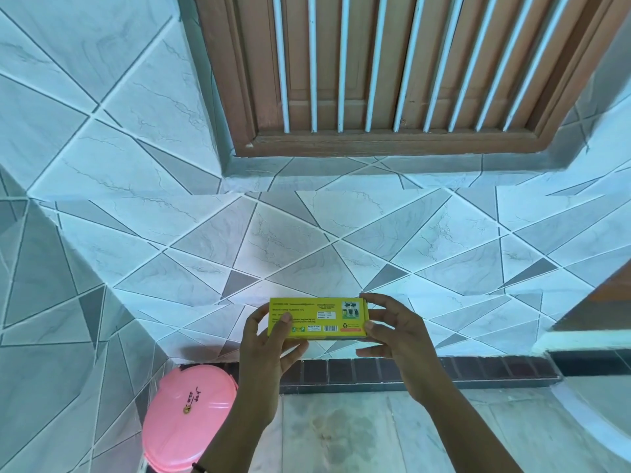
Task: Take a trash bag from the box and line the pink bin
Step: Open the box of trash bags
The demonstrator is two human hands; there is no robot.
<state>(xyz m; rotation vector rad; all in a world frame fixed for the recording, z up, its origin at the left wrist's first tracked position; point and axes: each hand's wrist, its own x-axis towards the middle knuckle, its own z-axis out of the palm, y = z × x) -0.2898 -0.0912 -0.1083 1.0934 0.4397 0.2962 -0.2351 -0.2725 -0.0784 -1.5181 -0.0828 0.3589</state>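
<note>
A yellow box [317, 318] is held up in front of the tiled wall [307, 240], at about six o'clock from the middle of the view; its long axis runs from nine o'clock to three o'clock, with the printed label side turned toward the camera. The left end is gripped by the left hand [269, 339], the thumb pressed on the label face and the other fingers curled beneath and behind the box; the right end is pinched by the right hand [389, 332], its thumb on the lower corner and a fingertip on the upper corner, while the remaining fingers are held loosely apart below the box. The box appears closed, and no bag can be seen coming out of it; which end carries the flap cannot be told from here. The pink bin [186, 418] stands on the floor at about seven o'clock from the box, in the corner of the tiled wall, just beside the left forearm, with its lid down; the left hand is therefore the nearer one to it. It is judged that the coming move turns on the right end of the box, since the fingertips there are already set at its corners, so the flap is likely to be prised open at three o'clock while the box is steadied by the left hand; the bin lid would have to be raised afterwards.
</note>
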